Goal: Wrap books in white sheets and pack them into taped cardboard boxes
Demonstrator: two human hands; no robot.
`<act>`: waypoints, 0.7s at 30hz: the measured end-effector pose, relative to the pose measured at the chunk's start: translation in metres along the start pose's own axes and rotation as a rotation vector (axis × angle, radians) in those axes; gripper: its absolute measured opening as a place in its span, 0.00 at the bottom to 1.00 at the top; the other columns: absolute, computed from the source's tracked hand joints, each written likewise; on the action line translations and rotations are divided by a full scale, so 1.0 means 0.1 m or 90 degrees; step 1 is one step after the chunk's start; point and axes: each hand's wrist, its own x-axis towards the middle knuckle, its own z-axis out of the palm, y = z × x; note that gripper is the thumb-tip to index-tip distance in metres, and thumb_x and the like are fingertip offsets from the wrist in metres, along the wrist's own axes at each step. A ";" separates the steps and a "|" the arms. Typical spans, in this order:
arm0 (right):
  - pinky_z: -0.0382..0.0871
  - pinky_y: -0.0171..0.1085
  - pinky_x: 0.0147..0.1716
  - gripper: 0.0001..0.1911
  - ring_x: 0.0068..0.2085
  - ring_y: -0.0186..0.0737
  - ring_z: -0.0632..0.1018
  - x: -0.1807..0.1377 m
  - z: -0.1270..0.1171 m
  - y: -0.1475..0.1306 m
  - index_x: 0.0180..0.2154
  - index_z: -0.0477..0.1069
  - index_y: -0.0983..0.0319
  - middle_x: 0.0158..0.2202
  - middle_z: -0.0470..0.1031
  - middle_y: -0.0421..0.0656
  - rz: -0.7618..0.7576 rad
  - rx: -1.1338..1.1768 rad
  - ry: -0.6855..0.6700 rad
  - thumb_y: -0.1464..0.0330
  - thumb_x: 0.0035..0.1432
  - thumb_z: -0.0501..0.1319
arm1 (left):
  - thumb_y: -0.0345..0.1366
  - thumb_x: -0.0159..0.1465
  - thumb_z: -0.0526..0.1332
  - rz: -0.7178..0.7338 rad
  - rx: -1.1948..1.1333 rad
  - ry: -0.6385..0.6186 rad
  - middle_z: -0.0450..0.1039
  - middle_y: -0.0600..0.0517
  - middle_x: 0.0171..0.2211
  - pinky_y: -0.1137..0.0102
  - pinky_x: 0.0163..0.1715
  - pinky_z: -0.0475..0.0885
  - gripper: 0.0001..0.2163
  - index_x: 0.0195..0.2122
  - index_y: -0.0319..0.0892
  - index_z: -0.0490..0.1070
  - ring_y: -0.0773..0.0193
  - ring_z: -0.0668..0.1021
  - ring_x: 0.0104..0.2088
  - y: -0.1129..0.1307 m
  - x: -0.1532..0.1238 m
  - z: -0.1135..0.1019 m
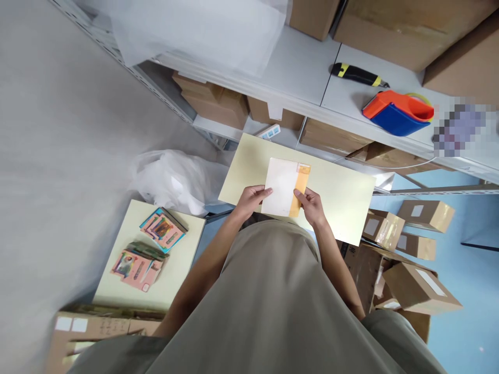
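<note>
A thin book (pixel 281 182) with a white cover and an orange-yellow strip down its right side is held up between both hands, over a pale yellow board (pixel 343 200). Its left edge is pinched by my left hand (pixel 251 200), thumb on the front face. On the strip side, my right hand (pixel 311 206) grips the right edge, also with the thumb on top. The fingers behind the book are hidden. A small printed patch marks its upper right corner.
Two stacks of picture-covered books, one blue-edged (pixel 163 229) and one pink (pixel 137 267), lie on a side table (pixel 177 262). A white plastic bag (pixel 175 179) sits behind. On the shelf are a utility knife (pixel 358 74) and tape dispenser (pixel 399 113). Cardboard boxes (pixel 421 288) crowd the right.
</note>
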 end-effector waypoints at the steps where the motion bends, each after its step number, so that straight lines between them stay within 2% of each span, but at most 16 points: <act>1: 0.79 0.41 0.34 0.28 0.34 0.43 0.81 0.01 -0.01 0.01 0.40 0.82 0.56 0.31 0.81 0.41 0.001 0.003 0.000 0.38 0.58 0.72 | 0.66 0.51 0.78 0.006 -0.001 0.010 0.81 0.51 0.32 0.65 0.36 0.79 0.30 0.35 0.42 0.83 0.59 0.81 0.33 0.00 -0.01 0.03; 4: 0.82 0.42 0.37 0.30 0.37 0.45 0.84 0.06 -0.03 0.06 0.45 0.83 0.58 0.37 0.85 0.43 -0.006 -0.002 0.008 0.39 0.60 0.71 | 0.65 0.53 0.77 0.034 0.010 0.030 0.77 0.53 0.28 0.68 0.32 0.74 0.28 0.31 0.42 0.80 0.62 0.77 0.31 0.01 -0.05 0.11; 7: 0.85 0.46 0.47 0.35 0.47 0.50 0.87 0.12 -0.06 0.13 0.54 0.83 0.59 0.46 0.88 0.47 -0.031 -0.036 0.051 0.39 0.59 0.72 | 0.65 0.57 0.74 0.071 0.050 0.056 0.75 0.53 0.27 0.69 0.31 0.72 0.27 0.31 0.42 0.79 0.61 0.76 0.31 0.03 -0.07 0.14; 10: 0.83 0.54 0.58 0.42 0.60 0.57 0.85 0.16 -0.07 0.18 0.61 0.80 0.59 0.60 0.84 0.53 -0.059 -0.066 0.123 0.38 0.57 0.73 | 0.64 0.61 0.70 0.115 0.114 0.112 0.73 0.54 0.26 0.69 0.30 0.69 0.26 0.29 0.43 0.78 0.61 0.75 0.31 0.04 -0.07 0.13; 13: 0.83 0.56 0.59 0.40 0.65 0.58 0.82 0.15 0.00 0.15 0.62 0.79 0.58 0.66 0.80 0.54 -0.054 -0.075 0.099 0.39 0.60 0.71 | 0.61 0.65 0.67 0.162 0.177 0.169 0.70 0.55 0.23 0.70 0.29 0.67 0.24 0.28 0.43 0.77 0.62 0.74 0.30 0.05 -0.07 0.17; 17: 0.86 0.53 0.54 0.37 0.62 0.57 0.84 0.07 0.22 0.07 0.59 0.81 0.57 0.62 0.84 0.52 -0.055 -0.066 0.026 0.39 0.60 0.72 | 0.55 0.70 0.64 0.205 0.223 0.162 0.80 0.53 0.29 0.68 0.35 0.75 0.20 0.37 0.43 0.85 0.56 0.82 0.34 0.02 -0.11 0.39; 19: 0.86 0.49 0.52 0.33 0.56 0.55 0.86 0.04 0.30 0.06 0.53 0.83 0.58 0.54 0.87 0.51 -0.072 -0.089 0.029 0.39 0.60 0.72 | 0.51 0.71 0.65 0.222 0.257 0.146 0.86 0.50 0.37 0.64 0.41 0.80 0.16 0.44 0.46 0.87 0.53 0.86 0.38 -0.02 -0.16 0.53; 21: 0.85 0.45 0.46 0.30 0.47 0.52 0.87 0.03 0.31 0.07 0.44 0.83 0.59 0.44 0.88 0.48 -0.081 -0.126 0.055 0.38 0.62 0.70 | 0.48 0.70 0.67 0.231 0.280 0.117 0.88 0.49 0.48 0.59 0.48 0.82 0.15 0.52 0.49 0.87 0.51 0.88 0.41 -0.08 -0.21 0.64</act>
